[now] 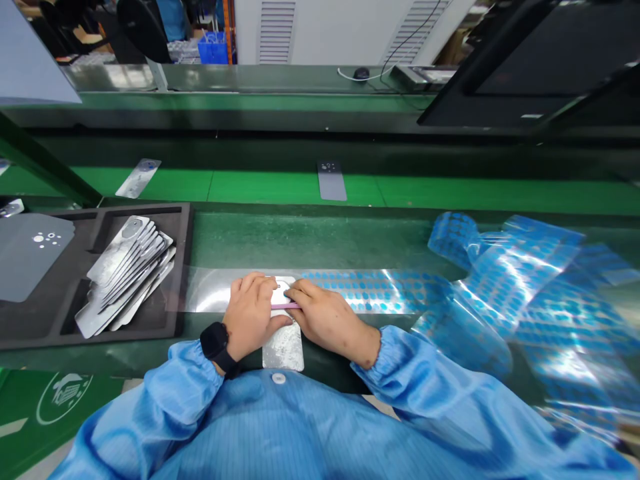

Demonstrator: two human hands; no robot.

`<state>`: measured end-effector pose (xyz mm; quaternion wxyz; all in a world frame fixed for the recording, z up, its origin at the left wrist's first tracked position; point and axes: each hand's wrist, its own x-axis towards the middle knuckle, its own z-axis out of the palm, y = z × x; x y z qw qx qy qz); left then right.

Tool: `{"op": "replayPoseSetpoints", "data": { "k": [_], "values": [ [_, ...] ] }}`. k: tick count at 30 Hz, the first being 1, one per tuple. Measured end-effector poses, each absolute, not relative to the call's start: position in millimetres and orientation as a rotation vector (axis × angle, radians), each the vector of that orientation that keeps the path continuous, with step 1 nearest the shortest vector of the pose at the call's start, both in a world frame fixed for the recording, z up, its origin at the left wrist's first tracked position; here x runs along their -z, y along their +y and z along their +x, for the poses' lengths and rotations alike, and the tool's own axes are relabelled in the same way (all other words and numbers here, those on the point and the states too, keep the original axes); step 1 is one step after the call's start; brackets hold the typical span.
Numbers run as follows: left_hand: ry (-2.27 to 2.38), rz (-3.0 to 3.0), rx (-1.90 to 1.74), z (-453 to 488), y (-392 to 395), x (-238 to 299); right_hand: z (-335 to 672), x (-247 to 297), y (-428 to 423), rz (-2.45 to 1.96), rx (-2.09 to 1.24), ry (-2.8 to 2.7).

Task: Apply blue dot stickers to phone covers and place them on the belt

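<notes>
A silvery phone back panel (283,350) lies on the bench before me, over a clear strip of film with blue round stickers (360,291). My left hand (254,313) is closed over the panel's upper left side, fingers together at its camera end and thumb across it. My right hand (327,319) is closed around a thin pink stick (284,306), which lies crosswise over the panel and points left toward my left thumb. Its fingertips touch the panel near the camera area. Exactly what is under the right fingertips is hidden.
On the left, a dark foam tray (184,267) holds a fanned stack of silvery panels (125,277) and grey panels (30,253). Loose sticker film (530,280) heaps up on the right. Beyond the bench, a grey panel (331,181) and a silvery one (139,178) lie on a green belt.
</notes>
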<state>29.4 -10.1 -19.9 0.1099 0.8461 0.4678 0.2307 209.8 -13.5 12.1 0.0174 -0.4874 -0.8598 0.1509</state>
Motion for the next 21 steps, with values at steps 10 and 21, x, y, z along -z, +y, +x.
{"op": "replayPoseSetpoints", "data": {
  "k": [10, 21],
  "values": [
    [1.424, 2.472, -0.888, 30, -13, 28, 205, -27, 14, -1.686, -0.718, -2.39],
    [1.666, 2.09, -1.425, 31, -6, 38, 188, -59, 205, -1.554, -0.755, -1.745]
  ]
}}
